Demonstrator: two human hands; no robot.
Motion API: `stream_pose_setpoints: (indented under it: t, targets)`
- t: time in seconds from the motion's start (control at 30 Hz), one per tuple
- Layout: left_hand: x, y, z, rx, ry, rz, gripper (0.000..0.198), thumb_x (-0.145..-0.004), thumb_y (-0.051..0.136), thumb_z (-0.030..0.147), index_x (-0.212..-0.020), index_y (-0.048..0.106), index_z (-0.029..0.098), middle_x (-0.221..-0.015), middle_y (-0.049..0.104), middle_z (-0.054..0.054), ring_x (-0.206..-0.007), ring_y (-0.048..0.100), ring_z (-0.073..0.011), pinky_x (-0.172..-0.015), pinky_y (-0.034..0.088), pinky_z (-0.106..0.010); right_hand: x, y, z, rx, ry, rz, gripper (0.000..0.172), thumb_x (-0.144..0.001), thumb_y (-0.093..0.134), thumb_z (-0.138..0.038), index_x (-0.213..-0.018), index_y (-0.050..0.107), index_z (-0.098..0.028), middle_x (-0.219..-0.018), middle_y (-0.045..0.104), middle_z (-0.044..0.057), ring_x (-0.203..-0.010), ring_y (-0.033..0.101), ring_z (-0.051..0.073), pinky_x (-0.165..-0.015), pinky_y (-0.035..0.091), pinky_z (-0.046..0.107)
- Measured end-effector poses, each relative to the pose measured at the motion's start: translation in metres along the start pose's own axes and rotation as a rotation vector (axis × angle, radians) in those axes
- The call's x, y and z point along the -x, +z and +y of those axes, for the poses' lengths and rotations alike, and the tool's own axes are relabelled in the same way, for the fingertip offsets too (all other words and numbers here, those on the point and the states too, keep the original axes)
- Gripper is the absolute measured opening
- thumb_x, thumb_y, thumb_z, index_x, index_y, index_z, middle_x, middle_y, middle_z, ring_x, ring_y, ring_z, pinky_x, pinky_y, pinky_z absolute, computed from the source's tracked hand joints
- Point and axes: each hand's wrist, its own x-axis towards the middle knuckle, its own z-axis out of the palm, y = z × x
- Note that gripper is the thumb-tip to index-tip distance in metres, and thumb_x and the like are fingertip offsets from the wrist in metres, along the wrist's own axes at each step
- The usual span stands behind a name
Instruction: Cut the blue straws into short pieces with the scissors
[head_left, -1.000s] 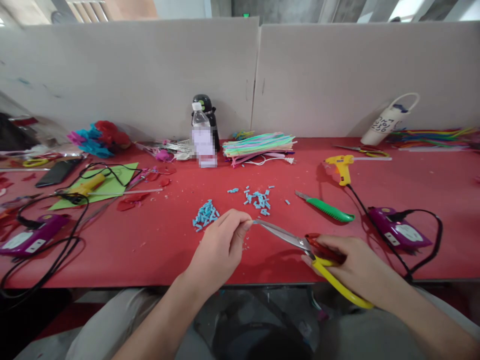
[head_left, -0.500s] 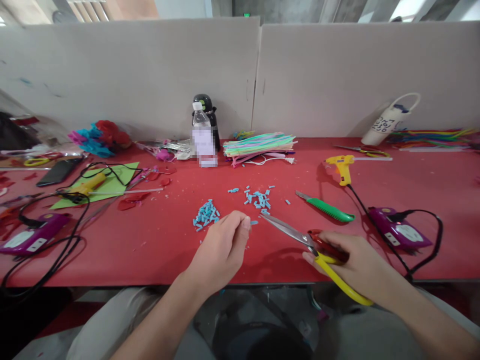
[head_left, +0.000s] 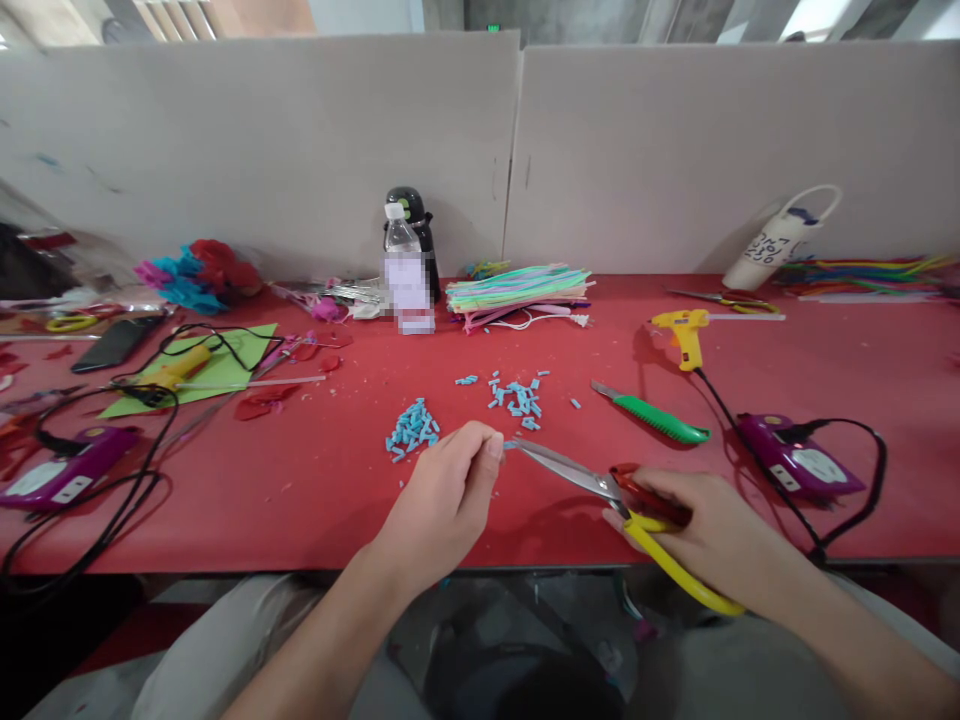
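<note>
My left hand is closed in a pinch on a small blue piece, whose end sticks out past the thumb. Most of that piece is hidden by the fingers. In my right hand are scissors with red and yellow handles. Their blade tips are at the end of the blue piece. Beyond my left hand lies a heap of short blue cut pieces. A second, looser scatter of blue pieces lies to its right.
A green utility knife and a yellow glue gun lie to the right, near a purple power strip. Bundled pipe cleaners and a clear bottle are at the back. Cords tangle at left.
The scissors have moved slightly left and down, bringing their tips to the blue piece. My left hand has hardly moved.
</note>
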Motion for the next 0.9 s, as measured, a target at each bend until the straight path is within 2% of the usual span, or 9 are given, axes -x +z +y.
stream_pose_setpoints:
  t: [0.1, 0.53, 0.67, 0.9]
  targets:
    - [0.0004, 0.0001, -0.0003, -0.003, -0.006, -0.006, 0.033, -0.105, 0.032, 0.032, -0.076, 0.038, 0.02, -0.068, 0.042, 0.003, -0.06, 0.039, -0.0118, -0.059, 0.032, -0.027, -0.0004, 0.001, 0.0026, 0.027, -0.007, -0.008, 0.018, -0.082, 0.063, -0.031, -0.072, 0.054, -0.019, -0.066, 0.051, -0.002, -0.065, 0.05, 0.014, -0.054, 0.038, 0.021]
    - [-0.0011, 0.0002, 0.0, -0.02, 0.011, 0.016, 0.031, -0.104, 0.034, 0.03, -0.075, 0.04, 0.02, -0.068, 0.045, 0.004, -0.06, 0.042, -0.0112, -0.059, 0.034, -0.027, 0.0001, -0.0009, -0.0023, -0.026, -0.008, 0.064, 0.028, -0.083, 0.064, -0.042, -0.069, 0.056, -0.019, -0.064, 0.056, 0.0, -0.06, 0.051, 0.014, -0.051, 0.04, 0.021]
    - [-0.0015, -0.0004, 0.0022, -0.025, -0.004, 0.017, 0.034, -0.104, 0.034, 0.031, -0.072, 0.038, 0.02, -0.064, 0.043, 0.004, -0.057, 0.04, -0.0112, -0.058, 0.032, -0.027, 0.0002, -0.0005, -0.0003, -0.01, 0.004, 0.036, 0.027, -0.084, 0.063, -0.04, -0.07, 0.054, -0.019, -0.064, 0.053, -0.001, -0.062, 0.05, 0.014, -0.052, 0.039, 0.021]
    - [-0.001, 0.0021, -0.0008, -0.02, -0.051, 0.023, 0.036, -0.105, 0.033, 0.033, -0.071, 0.035, 0.021, -0.061, 0.038, 0.005, -0.055, 0.037, -0.011, -0.056, 0.027, -0.029, 0.0001, -0.0008, -0.0008, -0.023, 0.001, 0.061, 0.027, -0.081, 0.066, -0.04, -0.069, 0.055, -0.019, -0.065, 0.056, -0.001, -0.063, 0.053, 0.015, -0.053, 0.04, 0.022]
